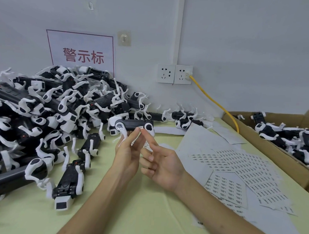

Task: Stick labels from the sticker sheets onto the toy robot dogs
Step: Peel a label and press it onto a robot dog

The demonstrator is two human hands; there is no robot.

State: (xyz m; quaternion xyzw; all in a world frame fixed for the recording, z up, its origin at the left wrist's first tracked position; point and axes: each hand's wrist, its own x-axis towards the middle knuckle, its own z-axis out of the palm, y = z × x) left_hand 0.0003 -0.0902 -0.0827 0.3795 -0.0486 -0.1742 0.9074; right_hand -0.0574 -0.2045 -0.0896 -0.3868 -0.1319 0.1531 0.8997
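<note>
Left hand [129,151] grips one toy robot dog [134,125], raised mid-table, just near of the dog pile [40,118] on the left. Small white label [141,128] is on its black body. Right hand [161,165] is relaxed and holds nothing, index tip at the label, contact unclear. Sticker sheets [238,168] lie flat on the right, with the cardboard box [279,156] of dogs far right.

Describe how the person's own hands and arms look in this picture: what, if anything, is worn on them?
Nothing is worn. The left hand and right hand are bare: no gloves, rings or finger covers show. The left forearm and right forearm are bare too, with no sleeve, watch or bracelet down to the picture's lower edge. The fingernails look short and unpainted.
</note>
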